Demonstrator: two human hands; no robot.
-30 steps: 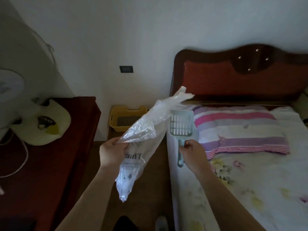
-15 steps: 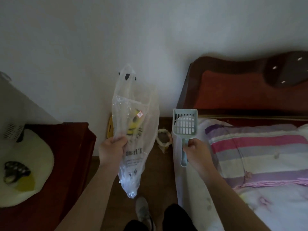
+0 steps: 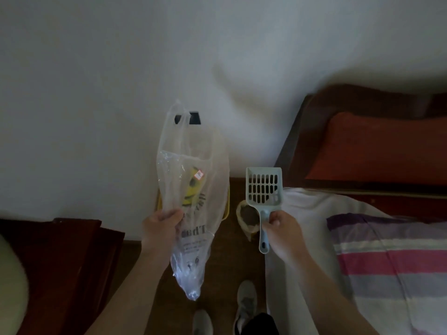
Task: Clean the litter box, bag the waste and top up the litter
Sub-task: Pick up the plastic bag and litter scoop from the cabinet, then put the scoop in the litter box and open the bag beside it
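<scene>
The person stands on the floor between a dark red cabinet (image 3: 72, 262) and the bed (image 3: 314, 213). Their left hand (image 3: 160, 228) pinches a thin, see-through plastic bag (image 3: 193, 250), fingers curled on the film. The bag hangs crumpled, with dark print on it. Their right hand (image 3: 284, 232) clamps the handle of a pale blue slotted scoop (image 3: 263, 187), held upright. Behind the bag, a yellow litter box (image 3: 227, 210) sits by the wall.

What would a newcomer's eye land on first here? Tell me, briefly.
A clear plastic bag is held up in the middle against the white wall, with a yellow litter box peeking out behind it. Just to its right, a pale blue scoop is held upright. A striped pillow lies on the bed at far right.
</scene>
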